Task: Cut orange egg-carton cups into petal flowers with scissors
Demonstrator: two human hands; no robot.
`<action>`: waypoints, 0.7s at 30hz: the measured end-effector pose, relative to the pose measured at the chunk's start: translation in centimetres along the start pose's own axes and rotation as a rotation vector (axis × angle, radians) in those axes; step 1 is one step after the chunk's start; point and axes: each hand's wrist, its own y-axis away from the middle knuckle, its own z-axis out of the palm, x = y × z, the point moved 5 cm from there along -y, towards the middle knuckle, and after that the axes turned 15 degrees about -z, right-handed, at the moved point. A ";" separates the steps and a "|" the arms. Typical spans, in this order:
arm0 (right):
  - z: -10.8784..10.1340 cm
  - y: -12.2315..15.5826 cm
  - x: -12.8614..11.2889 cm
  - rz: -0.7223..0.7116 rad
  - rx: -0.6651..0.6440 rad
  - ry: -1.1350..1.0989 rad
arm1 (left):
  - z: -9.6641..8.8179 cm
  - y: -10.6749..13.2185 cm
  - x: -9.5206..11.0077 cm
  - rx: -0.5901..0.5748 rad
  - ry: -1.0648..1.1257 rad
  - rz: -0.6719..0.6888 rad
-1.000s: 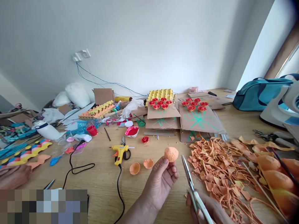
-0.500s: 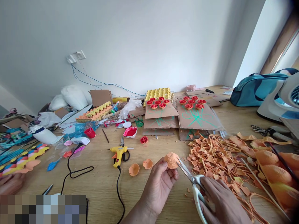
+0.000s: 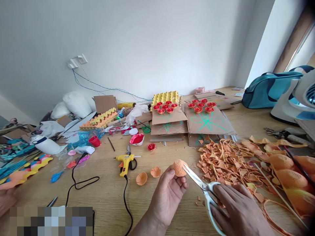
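Note:
Between the thumb and fingers of my left hand [image 3: 167, 191] is an orange egg-carton cup [image 3: 179, 167], its rounded bottom turned up. My right hand [image 3: 237, 208] grips the handles of white-handled scissors [image 3: 200, 184]. The scissor blades meet the right edge of the cup. Left of my left hand, two cut orange cups [image 3: 141, 178] with petal-like edges lie on the table. Beyond them is a single red paper flower [image 3: 151, 147]. A yellow glue gun [image 3: 126, 164] lies farther left, with black-handled scissors [image 3: 133, 163] partly under it.
Orange scraps [image 3: 221, 160] are heaped to the right, beside orange egg-carton pieces [image 3: 291, 175]. Cardboard sheets [image 3: 209, 123] with red flowers stand behind. A white fan [image 3: 287, 101] and a blue bag [image 3: 268, 90] are at right. Another person's hand [image 3: 7, 200] shows at far left.
The scissor blades look more closed at the cup's edge. My right hand has shifted slightly right and the other person's hand has moved slightly left. The view has tilted a little.

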 end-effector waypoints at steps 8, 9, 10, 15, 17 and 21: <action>-0.1 0.3 0.0 -0.015 0.015 0.021 | -0.1 -0.1 0.0 0.010 0.050 -0.012; -0.1 0.3 0.0 -0.015 0.016 0.013 | -0.1 -0.1 0.0 0.011 0.052 -0.011; 0.0 0.3 -0.1 -0.014 0.020 0.000 | -0.2 -0.2 0.1 0.011 0.052 -0.010; 0.6 0.3 -0.2 0.021 -0.003 -0.108 | -0.4 -0.3 0.1 -0.012 0.026 0.010; 0.9 0.3 -0.1 0.056 -0.013 -0.160 | -0.5 -0.3 0.1 -0.023 0.014 0.016; 1.3 0.7 0.1 0.155 -0.014 -0.302 | -0.4 -0.2 0.3 -0.028 0.025 0.032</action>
